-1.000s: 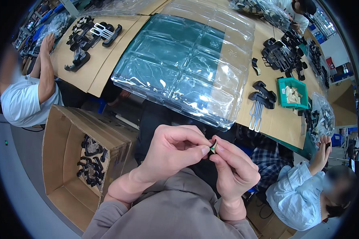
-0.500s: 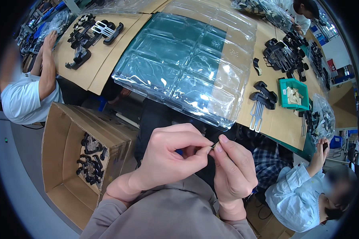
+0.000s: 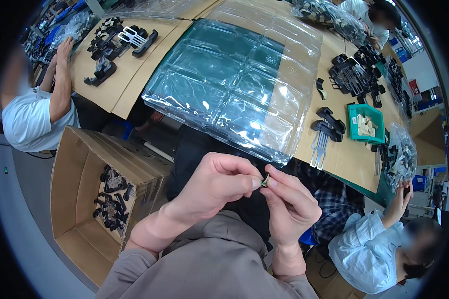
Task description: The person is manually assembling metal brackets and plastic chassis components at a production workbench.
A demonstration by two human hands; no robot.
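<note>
A small greenish part (image 3: 265, 180), possibly a clip, stayed pinched between left hand (image 3: 219, 182) and right hand (image 3: 290, 207) fingertips below the clear tray (image 3: 234, 79), both hands having drifted slightly lower.

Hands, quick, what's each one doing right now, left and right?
Left hand: closed, fingertips pinching a small part.
Right hand: closed, fingertips pinching the same small part from the other side.

This is an assembly workshop on a factory floor. A long counter (image 3: 134, 84) carries a clear moulded plastic tray (image 3: 234, 84), rows of black plastic parts (image 3: 354, 77) and a green bin (image 3: 366, 122) near its right edge. A cardboard box (image 3: 80, 199) of black parts stands on the floor, and seated workers (image 3: 32, 117) line the counter's edges.
</note>
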